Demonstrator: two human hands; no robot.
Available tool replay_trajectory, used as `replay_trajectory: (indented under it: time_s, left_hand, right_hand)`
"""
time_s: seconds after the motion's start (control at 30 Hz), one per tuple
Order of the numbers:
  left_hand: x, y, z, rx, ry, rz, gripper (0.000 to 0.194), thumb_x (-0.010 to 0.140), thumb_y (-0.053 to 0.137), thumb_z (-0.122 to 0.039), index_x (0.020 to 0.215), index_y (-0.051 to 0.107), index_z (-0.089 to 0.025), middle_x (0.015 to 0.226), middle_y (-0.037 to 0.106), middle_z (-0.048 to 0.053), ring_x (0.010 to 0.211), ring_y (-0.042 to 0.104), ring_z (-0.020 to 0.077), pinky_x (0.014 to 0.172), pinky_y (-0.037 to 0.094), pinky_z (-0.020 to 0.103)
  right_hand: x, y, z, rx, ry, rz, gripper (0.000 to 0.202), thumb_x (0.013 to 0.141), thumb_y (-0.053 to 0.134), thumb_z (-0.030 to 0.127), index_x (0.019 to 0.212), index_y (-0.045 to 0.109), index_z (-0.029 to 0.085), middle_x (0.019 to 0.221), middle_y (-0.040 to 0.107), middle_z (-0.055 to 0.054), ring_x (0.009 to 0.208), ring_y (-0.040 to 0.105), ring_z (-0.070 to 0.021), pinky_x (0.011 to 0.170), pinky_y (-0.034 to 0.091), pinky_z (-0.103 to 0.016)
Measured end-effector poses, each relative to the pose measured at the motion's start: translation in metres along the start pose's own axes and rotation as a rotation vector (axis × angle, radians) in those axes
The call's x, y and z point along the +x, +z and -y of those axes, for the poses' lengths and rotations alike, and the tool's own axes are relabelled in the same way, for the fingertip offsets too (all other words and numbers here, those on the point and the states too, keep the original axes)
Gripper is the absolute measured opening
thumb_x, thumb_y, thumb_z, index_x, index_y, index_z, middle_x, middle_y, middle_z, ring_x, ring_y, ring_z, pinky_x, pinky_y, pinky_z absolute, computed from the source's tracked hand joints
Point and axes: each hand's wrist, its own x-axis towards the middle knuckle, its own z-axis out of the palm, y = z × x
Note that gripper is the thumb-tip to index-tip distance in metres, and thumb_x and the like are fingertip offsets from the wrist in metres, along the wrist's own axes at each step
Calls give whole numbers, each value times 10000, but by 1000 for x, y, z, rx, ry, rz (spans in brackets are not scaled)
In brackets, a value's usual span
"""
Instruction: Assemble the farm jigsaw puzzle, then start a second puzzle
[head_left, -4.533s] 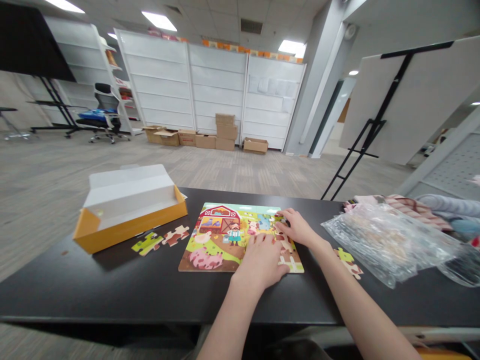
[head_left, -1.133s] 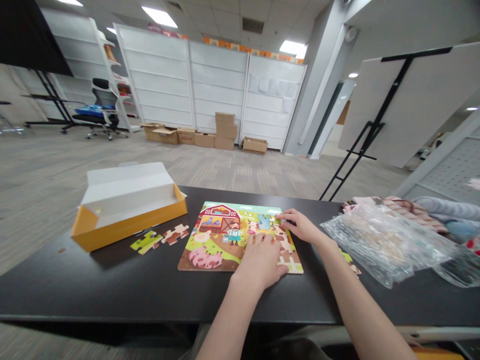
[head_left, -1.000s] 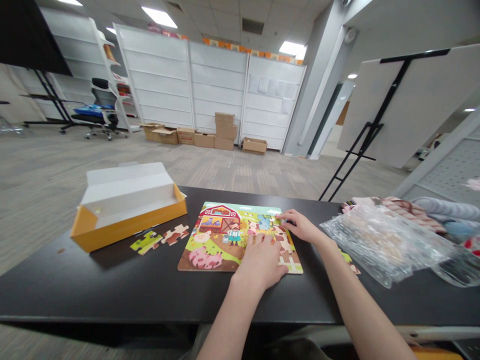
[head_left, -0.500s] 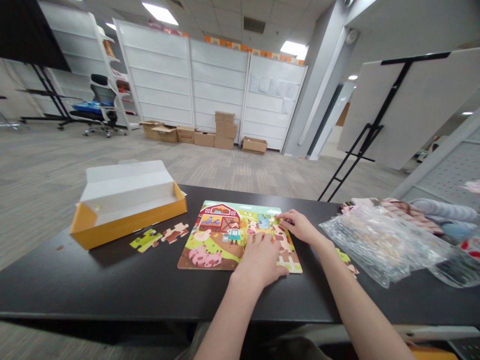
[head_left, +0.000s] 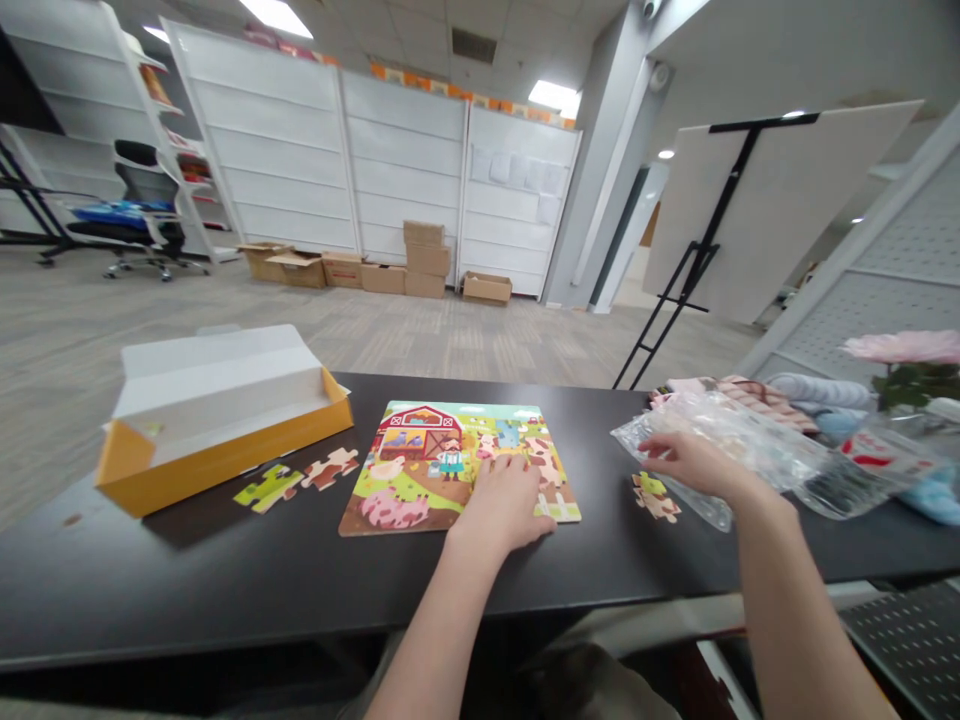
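A farm picture puzzle board [head_left: 405, 470] lies flat on the black table [head_left: 300, 590]. My left hand [head_left: 506, 503] rests on its lower right part, fingers spread, palm down. To the right, my right hand [head_left: 694, 463] hovers over the edge of a clear plastic bag [head_left: 750, 430], fingers apart and nothing visible between them. Just below its fingertips is a small group of puzzle pieces [head_left: 654, 497]. Left of the board lie a green piece [head_left: 268, 488] and a brown and white piece [head_left: 330, 468].
An open yellow box [head_left: 247, 440] with a white inside stands at the table's left. Folded cloths [head_left: 772, 400] and a pink flower [head_left: 907, 347] are at the far right. An easel [head_left: 697, 260] stands beyond the table.
My right hand has left the board's upper right and moved right to the bag and loose pieces. My left hand stays on the board. The view has turned right.
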Motion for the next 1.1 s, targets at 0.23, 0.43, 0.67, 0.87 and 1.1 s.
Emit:
replay_trajectory:
  time_s: [0.23,0.43,0.67,0.87,1.1]
  left_hand:
    - [1,1,1,1,4,-18,530,780,737,-470,1207,651,-168,1297,638,153,1289,523,358,1107,393,512]
    - [-4,-8,7,-31,23,-61,559,791,734,-451,1268,625,-180,1339,618,145,1310,513,357,1135,374,519]
    - [-11,-23,29,-78,12,-146,426,871,663,-471,1164,665,-162,1260,655,138,1246,562,329,1063,454,447]
    - [-11,-25,41,-169,-47,-279,317,933,587,-372,1175,662,-182,1254,684,108,1190,622,274,1062,464,390]
    - [-6,-20,35,-435,-114,-264,371,994,452,-339,1321,551,-194,1233,712,112,1113,685,246,944,528,350]
  right_hand:
    - [-39,6,-4,-109,90,91,455,592,802,403,1007,785,216,956,787,-83,803,702,-276,699,512,-338]
    - [-30,11,0,-57,47,190,375,589,756,333,941,791,206,819,764,-54,768,685,-254,698,502,-316]
    - [-27,5,-5,-61,54,141,386,540,809,368,885,753,205,881,747,-80,877,677,-294,777,527,-363]
    - [-22,6,35,404,-51,192,643,689,785,404,1278,628,198,932,716,-81,841,692,-237,721,576,-340]
    - [38,40,131,706,-443,423,500,729,830,448,1130,709,176,853,702,-33,773,644,-170,728,537,-300]
